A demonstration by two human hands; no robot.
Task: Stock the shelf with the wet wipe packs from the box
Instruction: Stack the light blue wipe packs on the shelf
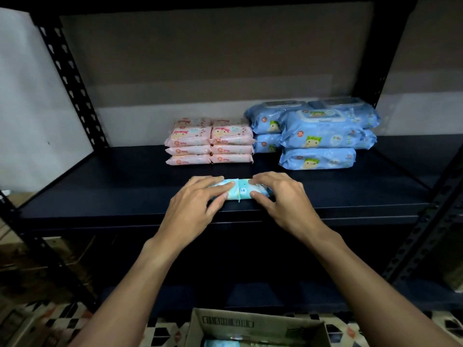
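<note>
A smooth dark metal shelf [125, 186] stood against a plain grey wall [200, 58], with glossy blue packs [323, 136] and smaller pink packs [210, 144] stacked at its back, an open cardboard box [225, 321] below, and the left hand [195, 199] and right hand [285, 196] curled around a soft teal wet wipe pack [241, 190] at its front edge.

head cam | worn, wide-angle | faces forward and down | close to shelf [125, 186] | box [250, 321] at bottom edge

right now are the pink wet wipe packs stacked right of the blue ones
No, the pink wet wipe packs sit left of the blue packs.
</note>
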